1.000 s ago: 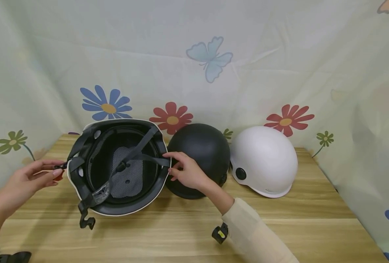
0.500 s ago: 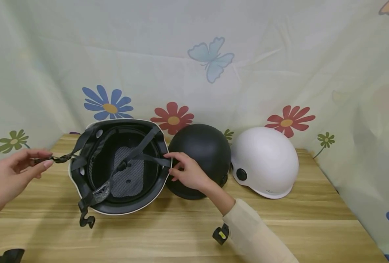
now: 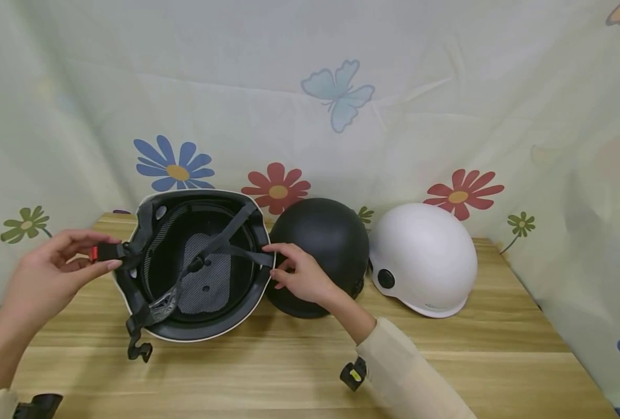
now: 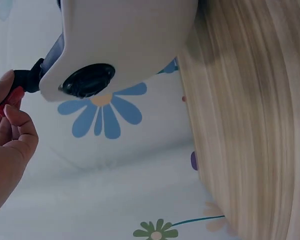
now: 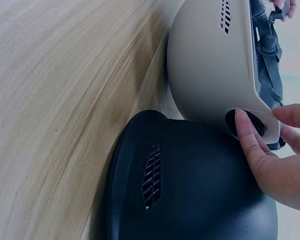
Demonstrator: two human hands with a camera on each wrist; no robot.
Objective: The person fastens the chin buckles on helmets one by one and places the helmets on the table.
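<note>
A white helmet [image 3: 205, 333] lies crown down on the table, its black padded inside facing me. Thumb and fingers of my left hand [image 3: 53, 278] pinch a black buckle with a red tab [image 3: 106, 252] on its chin strap at the left rim. The left wrist view shows the red tab [image 4: 12, 97] between the fingers, just off the shell. My right hand [image 3: 303, 276] grips the opposite rim, fingertips by a round black vent [image 5: 245, 122] on the outside and thumb over the edge. Another strap [image 3: 221, 238] crosses the inside, and a black hook clip [image 3: 139, 351] hangs at lower left.
A black helmet [image 3: 317, 244] stands crown up right beside the held one, under my right hand. Farther right is a second white helmet [image 3: 422, 250], also crown up. The wooden table [image 3: 247, 372] backs onto a flower-print curtain [image 3: 226, 116].
My left hand drew the buckle out to the left, then brought it back right, close to the rim, turned so its red tab shows. My right hand stays on the rim.
</note>
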